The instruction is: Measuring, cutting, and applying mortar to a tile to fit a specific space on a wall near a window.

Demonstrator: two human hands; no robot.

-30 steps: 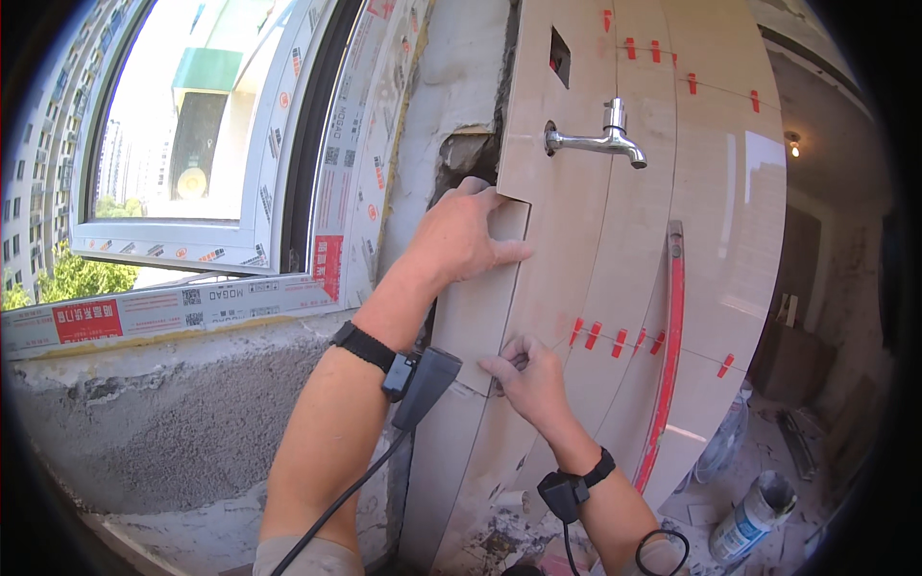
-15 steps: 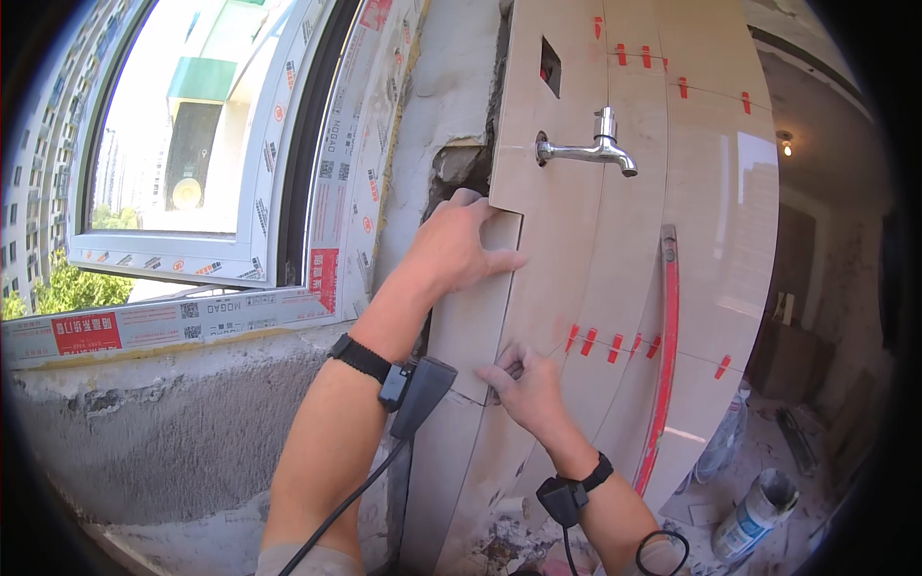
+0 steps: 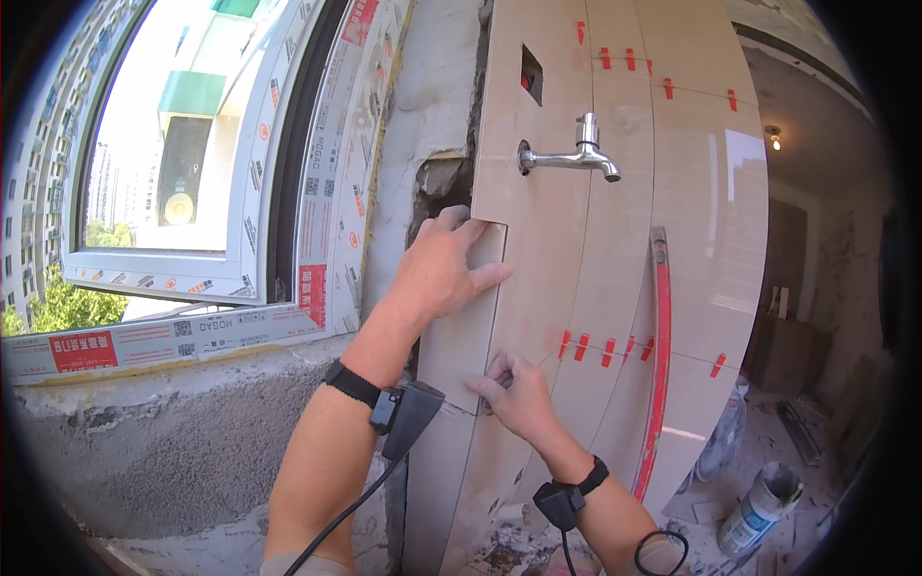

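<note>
My left hand (image 3: 437,269) curls its fingers over the top of a narrow beige tile piece (image 3: 451,350), thumb on its face, below a notch in the neighbouring tile (image 3: 519,202) and beside a rough wall cavity (image 3: 442,182). My right hand (image 3: 514,394) is closed in a pinch at the piece's lower right, against the tile seam; what its fingers hold is hidden. Red levelling clips (image 3: 606,353) sit along a seam to the right. A chrome tap (image 3: 586,156) sticks out of the tiled wall, under a cut square opening (image 3: 531,75).
An open window (image 3: 245,274) with film-covered frame is at left, above rough plaster (image 3: 173,442). A long red bar (image 3: 661,355) leans on the tiles. At right are a doorway, a bulb (image 3: 775,141), a bucket (image 3: 754,514) and debris on the floor.
The view has shifted slightly, so the wall and both hands sit farther left and lower in the picture. Both hands stay on the tile piece with little visible movement against it.
</note>
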